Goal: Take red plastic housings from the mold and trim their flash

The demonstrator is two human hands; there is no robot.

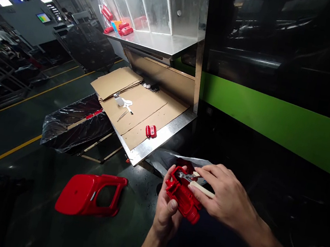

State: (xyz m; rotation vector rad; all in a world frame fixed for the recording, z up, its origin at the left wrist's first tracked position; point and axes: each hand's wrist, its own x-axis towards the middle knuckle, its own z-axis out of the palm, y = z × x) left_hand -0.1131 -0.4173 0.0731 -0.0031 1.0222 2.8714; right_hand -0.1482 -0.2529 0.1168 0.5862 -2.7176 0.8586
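Observation:
My left hand (166,211) is closed around a hollow red plastic part (183,197), tilted with its open inside facing me and a ribbed round end at the lower right. In my right hand (223,191) is a pair of nippers (203,189) with cream handles. Their metal jaws reach into the upper end of the red part; whether they are biting on plastic I cannot tell. Just past my hands, a bag of pale plastic film (159,160) hangs below the table edge.
On the cardboard-covered metal table (164,138) lie a small red part (151,131), a small bottle (118,99) and tweezers (122,115). More red parts (125,28) sit on the upper shelf. A red stool (78,193) stands on the floor, left. A green-striped machine (278,120) rises at right.

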